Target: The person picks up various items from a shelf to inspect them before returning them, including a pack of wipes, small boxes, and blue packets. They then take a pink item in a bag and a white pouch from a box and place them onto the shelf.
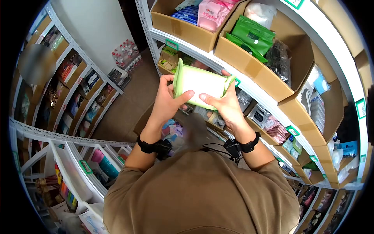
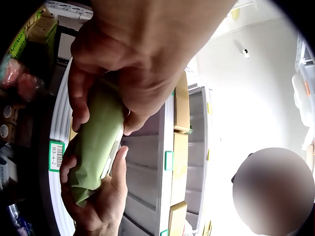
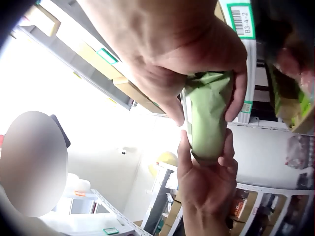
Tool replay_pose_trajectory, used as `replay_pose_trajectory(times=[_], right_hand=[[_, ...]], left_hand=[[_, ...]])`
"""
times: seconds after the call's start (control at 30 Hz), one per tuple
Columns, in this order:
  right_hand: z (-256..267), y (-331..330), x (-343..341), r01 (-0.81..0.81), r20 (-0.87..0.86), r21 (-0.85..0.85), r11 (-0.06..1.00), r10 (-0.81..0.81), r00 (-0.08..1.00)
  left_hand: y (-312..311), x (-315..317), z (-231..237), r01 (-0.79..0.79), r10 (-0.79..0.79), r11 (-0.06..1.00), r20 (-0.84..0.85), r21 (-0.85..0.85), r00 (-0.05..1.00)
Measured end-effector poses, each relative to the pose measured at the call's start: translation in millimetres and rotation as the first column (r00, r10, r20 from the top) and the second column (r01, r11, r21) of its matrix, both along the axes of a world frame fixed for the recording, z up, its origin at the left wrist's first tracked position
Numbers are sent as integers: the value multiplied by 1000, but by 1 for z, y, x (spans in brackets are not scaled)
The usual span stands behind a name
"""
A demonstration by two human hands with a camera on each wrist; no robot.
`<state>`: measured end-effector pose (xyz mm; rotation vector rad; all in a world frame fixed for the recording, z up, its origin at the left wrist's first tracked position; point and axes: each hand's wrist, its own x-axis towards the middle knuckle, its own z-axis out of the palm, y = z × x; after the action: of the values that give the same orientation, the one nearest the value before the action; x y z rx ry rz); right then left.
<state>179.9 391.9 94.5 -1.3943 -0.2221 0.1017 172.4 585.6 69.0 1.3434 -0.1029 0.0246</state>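
Note:
A light green soft pack (image 1: 200,82) with a bright white face is held up between both hands, in front of the shelves. My left hand (image 1: 166,100) grips its left end, thumb on the white face and fingers behind. At the other end my right hand (image 1: 229,104) holds it the same way, thumb also on the face. The thumbs point towards each other. Both wrist views show the pack's green side (image 2: 98,132), smooth along the middle and creased at the end. What is printed on the white face is washed out by glare.
Shelving on the right carries cardboard boxes (image 1: 257,66) of packaged goods, among them green pouches (image 1: 253,35) and a pink pack (image 1: 213,13). More shelves (image 1: 74,74) stand at left, with bottled drinks (image 1: 126,54) on the floor behind. White bins (image 1: 74,175) are at lower left.

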Motion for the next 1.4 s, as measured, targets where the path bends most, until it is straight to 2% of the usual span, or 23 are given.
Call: replay_pose_trajectory(times=[0.07,0.13,0.27,0.33,0.4,0.47,0.53,0.6,0.67,0.7,0.73,0.8,0.83,0.87,0.9,0.93,0.97,1.03,1.2,1.3,1.37,1.4], right_hand=[[-5,-5,2,1,43,-13,1000,-1,999],[-5,-10,2,26,43,-141,990,-20,999],[-6,-12,1,20,46,-134,991,-14,999],[-4,-16,-1,2,65,-197,980,11,998],[-11,-20,0,-14,85,-129,991,25,996],[-12,-24,-1,-23,112,-61,998,29,993],[-8,-29,-6,-81,-147,214,973,114,983],[-16,-34,-8,-90,-150,277,957,136,979],[-36,-43,-4,-45,-82,153,987,58,995],[-28,-42,-10,52,-94,107,993,-42,995],[-33,-46,-10,63,-83,116,991,-53,995],[-40,-55,-12,121,-81,71,990,-115,990],[-39,-58,-16,140,-89,92,986,-132,987],[-36,-61,-21,152,-125,128,980,-137,983],[-36,-64,-27,173,-127,146,974,-155,980],[-36,-68,-32,187,-130,164,969,-167,977],[-37,-75,-37,169,-100,161,972,-154,983],[-39,-86,-47,192,-113,187,963,-173,978],[-39,-126,-59,185,-126,280,942,-155,980],[-37,-150,-69,194,-131,321,927,-160,979],[-38,-166,-79,214,-137,346,914,-176,975],[-40,-176,-82,211,-111,357,910,-184,977]], left_hand=[[-8,-2,1,-25,24,1000,60,10,998],[-17,-5,2,-63,61,997,73,35,995],[-25,-8,-2,-121,118,990,56,69,992],[-27,-11,-1,-146,141,986,64,83,988],[-23,-12,-3,-167,160,981,69,96,985],[-10,-8,-9,-42,36,992,-54,-123,998],[-7,-8,-10,-13,10,997,-39,-78,999],[-10,-6,-15,-45,22,964,-93,-262,995],[-17,-5,-13,6,-36,962,-107,-274,994],[-22,-1,-21,-50,14,946,-114,-319,993],[-27,4,-28,-102,60,926,-124,-364,990],[-33,11,-38,-58,56,960,-12,-274,998],[-28,18,-45,-11,22,990,75,-140,997],[-29,22,-49,-63,62,998,100,2,993],[-26,26,-51,-115,67,965,202,238,977],[-28,29,-50,-193,53,873,307,448,950],[-37,28,-47,-174,34,879,307,443,951],[-54,18,-27,-298,57,769,404,565,913],[-93,4,-23,-312,51,789,449,529,892],[-116,-1,-24,-289,48,844,472,452,880],[-135,-6,-25,-101,25,974,343,205,939],[-144,-8,-26,-87,10,974,344,208,939]])
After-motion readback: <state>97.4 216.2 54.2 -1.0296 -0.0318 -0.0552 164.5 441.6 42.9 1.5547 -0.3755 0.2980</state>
